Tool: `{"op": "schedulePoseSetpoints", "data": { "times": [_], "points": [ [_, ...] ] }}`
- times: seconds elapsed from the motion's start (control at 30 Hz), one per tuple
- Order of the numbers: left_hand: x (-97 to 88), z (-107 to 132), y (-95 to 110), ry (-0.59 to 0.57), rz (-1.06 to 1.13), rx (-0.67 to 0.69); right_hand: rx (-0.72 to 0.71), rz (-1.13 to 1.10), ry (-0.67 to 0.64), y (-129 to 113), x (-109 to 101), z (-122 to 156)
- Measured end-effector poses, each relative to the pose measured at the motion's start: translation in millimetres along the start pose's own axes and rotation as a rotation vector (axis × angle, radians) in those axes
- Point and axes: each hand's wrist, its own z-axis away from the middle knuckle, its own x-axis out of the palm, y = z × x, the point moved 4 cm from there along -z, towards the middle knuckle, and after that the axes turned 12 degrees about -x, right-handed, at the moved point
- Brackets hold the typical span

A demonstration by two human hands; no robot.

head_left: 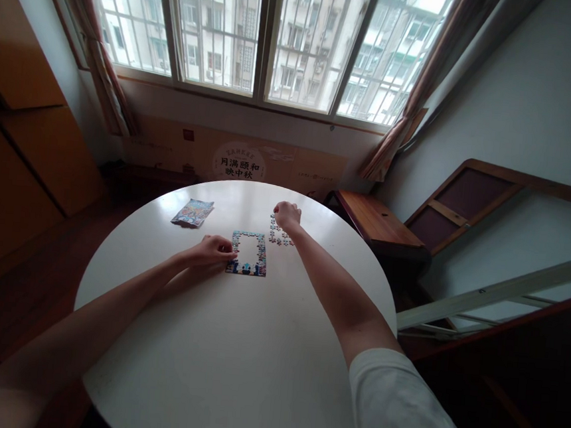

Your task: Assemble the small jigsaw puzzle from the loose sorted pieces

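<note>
We are sitting at a round white table [232, 369] with a jigsaw puzzle on it. The puzzle frame [248, 253] lies flat near the middle of the table. Only its edge is built, and the inside is bare.

Our left hand [211, 250] rests on the table, touching the left side of the puzzle frame. Its fingers are curled together, with the tips at the frame's edge. It may be pinching a small piece, but that is too small for us to tell.

Our right hand [287, 215] is just past the far right corner of the puzzle frame, over the loose pieces [280, 234]. Its fingers are bunched and pointing down into the pile. We cannot tell if they hold a piece.

A small picture packet [193, 212] lies to the far left of the puzzle frame, well apart from it.

We think the step now is filling in the frame: one hand keeps it from sliding while the other looks for a piece. The next move needs a careful pinch on one piece, then a turn so its bumps line up with the edge.
</note>
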Motion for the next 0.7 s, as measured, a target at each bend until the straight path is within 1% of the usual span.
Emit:
{"op": "schedulePoseSetpoints", "data": {
  "times": [0.07, 0.1, 0.17, 0.3, 0.4, 0.47, 0.57, 0.63, 0.7],
  "points": [
    [0.4, -0.1, -0.5, 0.002, 0.006, -0.002, -0.073, -0.063, 0.029, -8.7, -6.2, 5.8],
    [0.2, 0.2, -0.4, 0.007, 0.011, -0.003, -0.112, -0.102, 0.023, -13.2, -8.2, 9.4],
    [-0.5, 1.1, 0.8, 0.021, 0.018, -0.004, -0.174, -0.176, -0.004, -21.2, -11.1, 17.7],
    [-1.3, 2.7, 3.1, 0.014, 0.013, -0.005, -0.230, -0.326, -0.069, -30.7, -10.1, 36.3],
    [-1.2, 2.8, 2.9, 0.008, 0.009, -0.002, -0.296, -0.516, -0.098, -35.8, -0.4, 49.0],
    [-1.0, 2.8, 2.3, 0.008, 0.009, 0.001, -0.320, -0.662, -0.113, -37.9, 9.6, 56.7],
    [-0.9, 3.1, 2.2, 0.017, 0.021, 0.008, -0.276, -0.835, -0.156, -38.6, 25.6, 67.2],
    [-1.1, 3.4, 2.6, 0.027, 0.025, 0.010, -0.247, -0.897, -0.186, -38.6, 33.5, 73.6],
    [-1.3, 3.6, 3.0, 0.035, 0.027, 0.012, -0.255, -0.951, -0.185, -38.6, 38.1, 78.7]
  ]
}}
